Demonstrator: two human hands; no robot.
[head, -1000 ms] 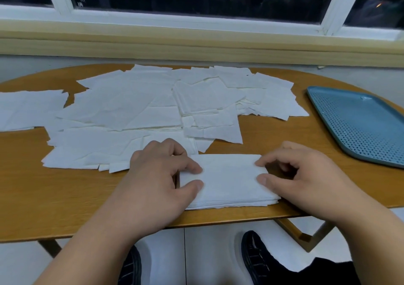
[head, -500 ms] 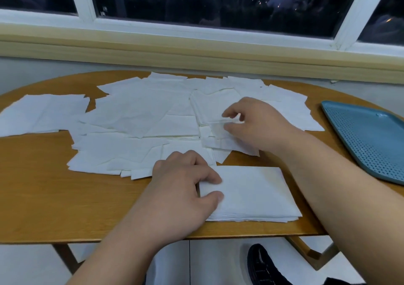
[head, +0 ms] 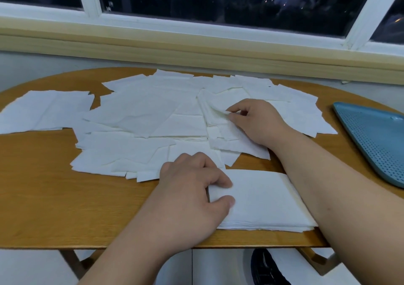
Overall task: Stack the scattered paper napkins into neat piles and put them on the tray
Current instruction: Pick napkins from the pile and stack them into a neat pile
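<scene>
Many white paper napkins [head: 142,118] lie scattered and overlapping across the middle of the wooden table [head: 43,197]. A neat stack of napkins [head: 262,201] sits at the near edge. My left hand [head: 190,195] pinches the stack's left edge between thumb and forefinger. My right hand [head: 255,120] reaches into the scatter, its thumb and fingers pinching the edge of a loose napkin [head: 216,114]. The blue perforated tray [head: 376,140] lies at the right and holds nothing.
A separate group of napkins [head: 43,112] lies at the far left of the table. A windowsill and dark window run behind the table. A black shoe [head: 266,267] shows on the floor below the table edge.
My right hand left the stack's right side and reached forward into the scattered napkins, then pinched one. My left hand stayed on the stack. The camera tilted and moved slightly.
</scene>
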